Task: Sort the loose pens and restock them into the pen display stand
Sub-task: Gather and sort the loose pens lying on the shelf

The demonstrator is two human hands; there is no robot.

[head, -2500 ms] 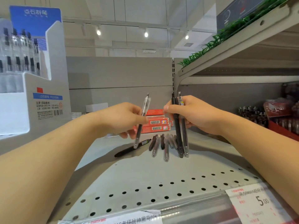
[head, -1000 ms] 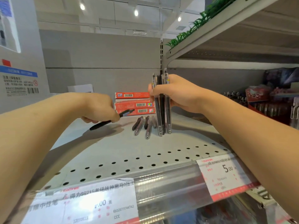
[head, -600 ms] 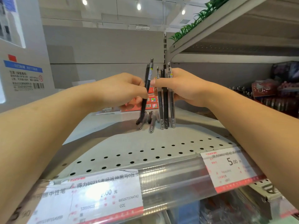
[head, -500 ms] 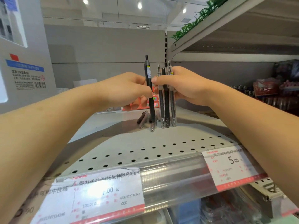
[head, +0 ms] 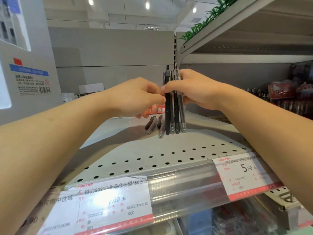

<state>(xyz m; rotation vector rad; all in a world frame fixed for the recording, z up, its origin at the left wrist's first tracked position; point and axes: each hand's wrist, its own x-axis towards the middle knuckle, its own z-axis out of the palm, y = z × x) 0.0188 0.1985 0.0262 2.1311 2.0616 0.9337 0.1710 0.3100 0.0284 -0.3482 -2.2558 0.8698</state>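
Note:
My right hand (head: 196, 89) grips an upright bundle of several pens (head: 177, 114), black and clear, tips just above the grey shelf (head: 152, 150). The leftmost one is a black pen (head: 167, 112). My left hand (head: 137, 97) meets the bundle from the left, its curled fingertips pinching that black pen just under my right thumb. Three loose pens (head: 150, 125) lie on the shelf below and left of the bundle. The white pen display stand (head: 28, 73) rises at the far left, with only its side and label showing.
Red boxes (head: 158, 109) sit at the back of the shelf, mostly behind my hands. A price strip with labels (head: 240, 173) runs along the front edge. An upper shelf (head: 237, 28) overhangs on the right, with packaged goods (head: 281, 90) beneath it.
My left hand picked the black pen off the shelf, lifted it upright and brought it against the bundle in my right hand, where it now stands level with the others.

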